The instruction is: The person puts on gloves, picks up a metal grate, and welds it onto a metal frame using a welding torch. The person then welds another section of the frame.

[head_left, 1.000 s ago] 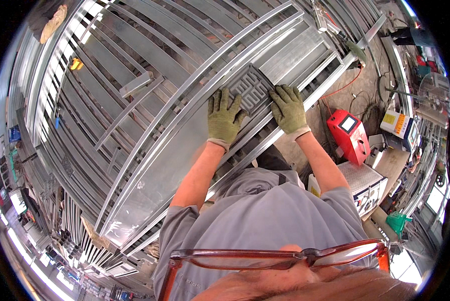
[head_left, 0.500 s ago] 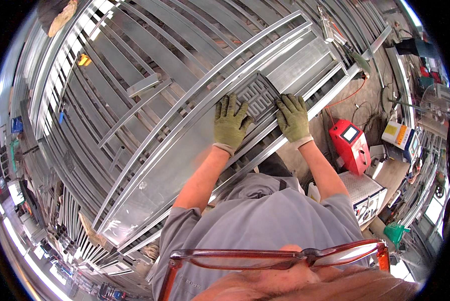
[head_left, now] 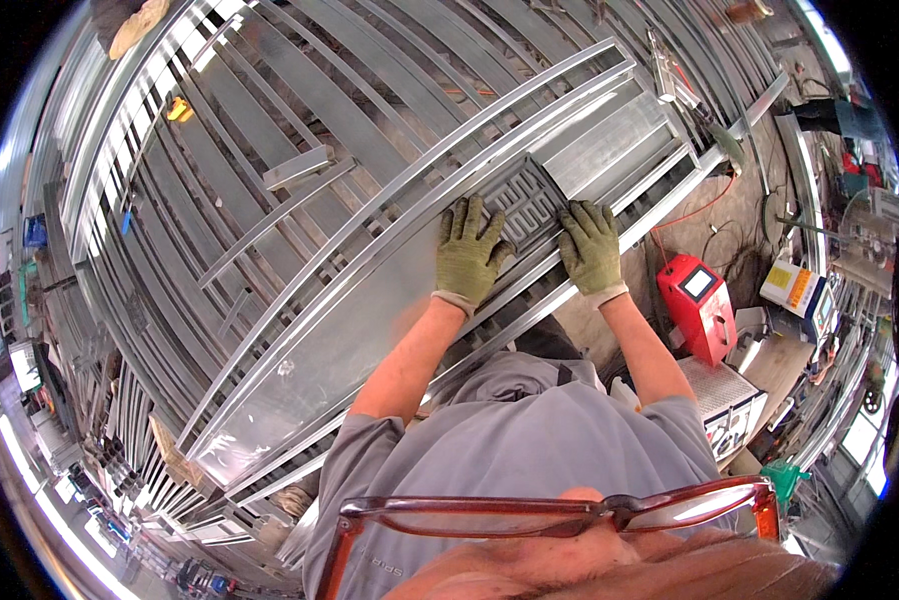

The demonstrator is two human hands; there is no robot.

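A dark grey rectangular panel with a raised slot pattern [head_left: 525,207] lies in a long metal frame [head_left: 344,310] in front of me. My left hand [head_left: 469,250], in an olive-green work glove, rests on the panel's left end with its fingers spread. At the opposite end, my right hand [head_left: 591,245] in a matching glove lays its stretched fingers along the edge. Neither hand is wrapped round anything. Beneath my palms and fingers, the panel's ends are partly hidden. Beyond its right end, a plain silver metal sheet [head_left: 609,145] sits in the same frame.
Long metal profiles [head_left: 299,90] lie in rows beyond the frame, with a short metal piece [head_left: 299,168] across them. A red machine with a screen [head_left: 704,320] stands at my right, near a white-and-yellow box [head_left: 794,287]. An orange cable [head_left: 684,214] runs along the floor.
The whole view has shifted slightly. The slotted panel appears to lie flatter between my hands, and its pattern shows at a different angle. Both hands have stayed on its ends.
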